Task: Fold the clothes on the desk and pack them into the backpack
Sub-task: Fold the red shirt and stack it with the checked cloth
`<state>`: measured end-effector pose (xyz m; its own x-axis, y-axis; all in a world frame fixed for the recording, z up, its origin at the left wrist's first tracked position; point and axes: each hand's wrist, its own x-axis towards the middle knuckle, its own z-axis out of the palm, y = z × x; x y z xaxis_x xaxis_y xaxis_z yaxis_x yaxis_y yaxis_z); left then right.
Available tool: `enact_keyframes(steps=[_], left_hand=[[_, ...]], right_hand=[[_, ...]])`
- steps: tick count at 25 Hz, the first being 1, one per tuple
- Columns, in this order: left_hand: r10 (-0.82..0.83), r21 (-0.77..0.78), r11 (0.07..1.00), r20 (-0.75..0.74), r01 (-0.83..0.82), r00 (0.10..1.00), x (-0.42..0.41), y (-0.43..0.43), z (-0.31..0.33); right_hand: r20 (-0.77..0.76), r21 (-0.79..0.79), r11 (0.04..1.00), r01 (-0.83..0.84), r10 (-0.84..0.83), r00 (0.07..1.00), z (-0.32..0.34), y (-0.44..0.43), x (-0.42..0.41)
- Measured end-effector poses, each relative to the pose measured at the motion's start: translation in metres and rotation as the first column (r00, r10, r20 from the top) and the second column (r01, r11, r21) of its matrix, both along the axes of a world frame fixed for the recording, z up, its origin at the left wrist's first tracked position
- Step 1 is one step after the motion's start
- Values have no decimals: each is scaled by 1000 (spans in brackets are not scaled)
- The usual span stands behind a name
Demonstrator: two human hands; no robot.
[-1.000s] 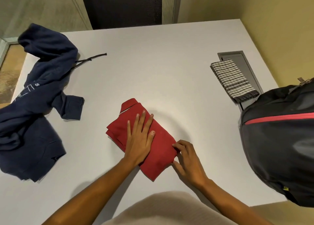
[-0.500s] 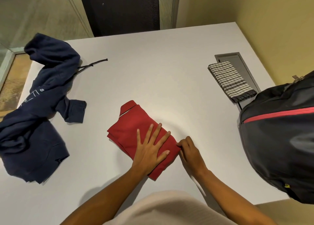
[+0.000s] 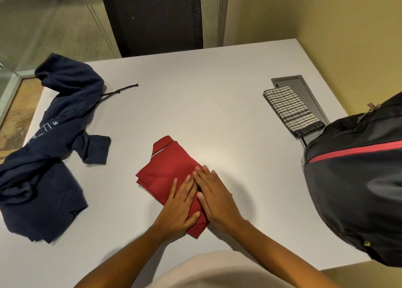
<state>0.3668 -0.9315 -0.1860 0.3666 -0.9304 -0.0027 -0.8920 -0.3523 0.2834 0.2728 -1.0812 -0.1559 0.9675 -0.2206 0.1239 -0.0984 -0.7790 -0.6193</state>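
Since half a second ago the right hand point(image 3: 215, 198) has left the shirt's right edge, where it was pinching, and now lies flat on top of the shirt point(image 3: 169, 174). It touches the left hand point(image 3: 178, 207), which has slid toward the near end. Both sets of fingers point(image 3: 185, 185) are straight and spread, gripping nothing, palms down on the cloth.

I read this as pressing the last fold flat so the bundle keeps its shape when lifted. The shirt sits near the middle of the bench point(image 3: 195, 105), folded into a narrow packet lying diagonally with its collar at the far-left end.

A hoodie point(image 3: 43, 168) sprawls unfolded at the left, one sleeve trailing toward the shirt but well apart from it. At the far right a folded checked cloth point(image 3: 291, 111) lies partly over a grey hatch point(image 3: 304, 85), close to the backpack point(image 3: 356, 189) and handy for packing. The backpack stands at the right edge; I cannot tell whether its main opening is unzipped.

By my judgement the shirt is nearly ready to go in, the hoodie has not been started, and the next move calls for sliding the fingers under the packet without loosening it.
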Motion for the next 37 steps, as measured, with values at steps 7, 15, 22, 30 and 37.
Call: enact_keyframes(steps=[7,15,22,30,37], left_hand=[[253,-154,948,-173,-280,952,7,23,15],[774,-1,632,-25,-775,632,70,20,-6],[852,-47,512,-99,-857,514,63,41,-9],[305,-59,952,91,-301,948,83,-30,19],[380,-18,925,87,-380,921,70,-32,4]], right_hand=[[-202,-321,919,-229,170,965,-11,-16,-8],[-224,-364,906,-215,139,965,-4,11,40],[-346,-538,634,-556,435,831,-13,19,43],[-328,-515,436,-738,696,639,-8,-2,42],[-93,30,828,-560,560,823,4,-23,6]])
